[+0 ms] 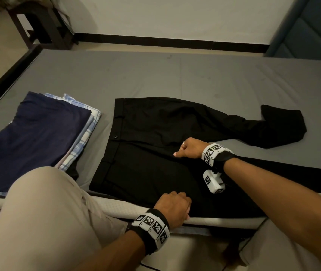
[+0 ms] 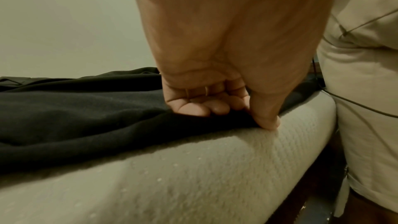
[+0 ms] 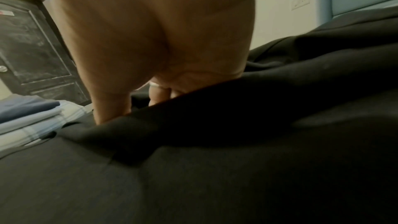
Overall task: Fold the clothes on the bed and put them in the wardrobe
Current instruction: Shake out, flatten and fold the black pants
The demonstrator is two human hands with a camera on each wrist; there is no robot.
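The black trousers (image 1: pixel 155 145) lie flat on the bed (image 1: pixel 194 75), beside the folded stack (image 1: pixel 38 133); the left hand (image 1: pixel 173 208) pinches their near edge; the right hand (image 1: pixel 191 148) pinches cloth at the crotch, probably to lay one leg over the other.

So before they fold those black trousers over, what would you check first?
1. Left hand grips the near edge of the black trousers: ok.
2. Right hand pinches the fabric at the crotch: ok.
3. Waistband lies flat: ok.
4. Far leg straight: not ok, its end is bent back.
5. Near leg fully on the bed: cannot tell, the arm hides it.
6. Folded stack lies apart from the trousers: ok.
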